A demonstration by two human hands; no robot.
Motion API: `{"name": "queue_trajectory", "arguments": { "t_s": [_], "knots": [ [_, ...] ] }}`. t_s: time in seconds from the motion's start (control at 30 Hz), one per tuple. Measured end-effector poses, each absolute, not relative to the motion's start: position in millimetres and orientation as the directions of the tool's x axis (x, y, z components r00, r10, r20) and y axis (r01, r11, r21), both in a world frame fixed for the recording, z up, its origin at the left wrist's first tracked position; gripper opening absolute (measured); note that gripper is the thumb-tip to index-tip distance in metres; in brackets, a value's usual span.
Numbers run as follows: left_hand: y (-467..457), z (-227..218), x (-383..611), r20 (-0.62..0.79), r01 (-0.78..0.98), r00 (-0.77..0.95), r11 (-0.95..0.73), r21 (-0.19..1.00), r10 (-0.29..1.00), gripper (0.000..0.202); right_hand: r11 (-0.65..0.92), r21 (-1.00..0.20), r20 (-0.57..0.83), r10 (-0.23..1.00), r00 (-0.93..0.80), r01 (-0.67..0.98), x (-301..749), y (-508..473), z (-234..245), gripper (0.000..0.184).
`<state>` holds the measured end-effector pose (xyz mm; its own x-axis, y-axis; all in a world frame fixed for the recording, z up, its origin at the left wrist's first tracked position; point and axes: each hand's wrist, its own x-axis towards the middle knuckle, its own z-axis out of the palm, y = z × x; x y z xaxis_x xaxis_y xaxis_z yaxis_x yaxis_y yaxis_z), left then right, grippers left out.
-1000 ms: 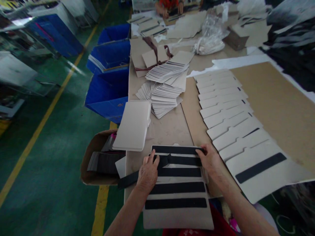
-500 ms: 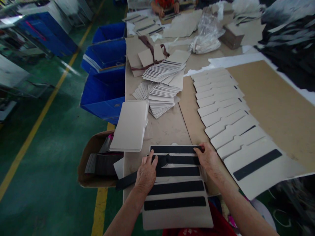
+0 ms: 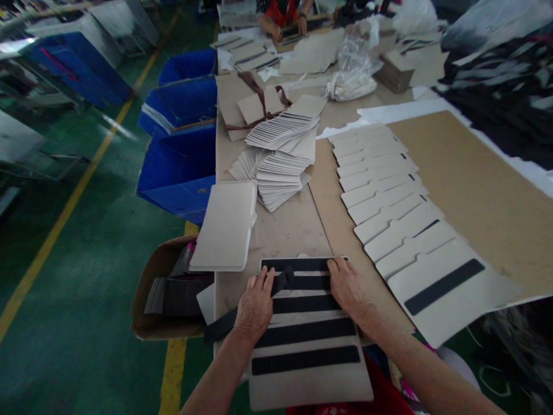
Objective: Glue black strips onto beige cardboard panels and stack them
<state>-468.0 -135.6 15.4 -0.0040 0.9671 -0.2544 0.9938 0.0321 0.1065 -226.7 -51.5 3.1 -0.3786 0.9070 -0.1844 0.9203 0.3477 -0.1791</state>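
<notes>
In front of me lie several overlapping pale grey boards point(image 3: 309, 392), each with a black strip across it. My left hand point(image 3: 256, 302) is at their left side, closed over loose black strips point(image 3: 220, 325) that stick out on both sides of it. Its fingertips reach the left end of the topmost black strip point(image 3: 302, 264). My right hand point(image 3: 349, 288) rests on the right end of that same strip, fingers laid down on it and hiding the end. The strip lies straight along the far edge of the farthest board.
Left of the boards is a stack of plain boards point(image 3: 227, 225), with fanned piles point(image 3: 283, 167) beyond. A staggered row of boards point(image 3: 397, 230) runs along the right. Blue bins point(image 3: 177, 167) and a carton point(image 3: 142, 314) stand beside the table. Another person's hands point(image 3: 276, 31) work at the far end.
My right hand has moved left and onto the top strip, from pinching its end to lying over it. My left hand stays nearly in place with the loose strips. The view has shifted slightly.
</notes>
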Motion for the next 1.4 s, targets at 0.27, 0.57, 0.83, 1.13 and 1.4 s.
{"name": "queue_trajectory", "arguments": {
  "t_s": [0.27, 0.57, 0.83, 1.13, 1.4],
  "knots": [
    [-115.3, 27.2, -455.1, -0.34, 1.0, 0.0, 0.0, -0.001, 0.941, 0.067, 0.49, -0.032, -0.265, 0.836, -0.48, 0.871, -242.8, -52.3, 15.7, 0.064],
    [-112.9, 21.3, -452.4, -0.343, 1.0, -0.019, 0.025, 0.012, 0.939, 0.063, 0.56, -0.093, -0.255, 0.786, -0.563, 0.823, -225.8, -48.3, 15.9, 0.058],
    [-122.2, 17.7, -462.2, -0.275, 0.997, -0.009, 0.031, 0.076, 0.961, 0.058, 0.587, -0.016, -0.168, 0.796, -0.581, 0.809, -180.7, -48.7, 18.4, 0.053],
    [-127.5, 12.9, -467.2, -0.184, 0.983, -0.044, 0.076, 0.169, 0.982, 0.051, 0.329, -0.211, -0.077, 0.933, -0.351, 0.92, -156.1, -72.1, 17.8, 0.044],
    [-159.2, 50.2, -474.4, -0.168, 0.94, -0.174, 0.215, 0.266, 0.97, 0.041, 0.018, -0.613, -0.164, 0.975, -0.149, 0.79, -135.6, -161.8, 15.7, 0.031]
  ]
}}
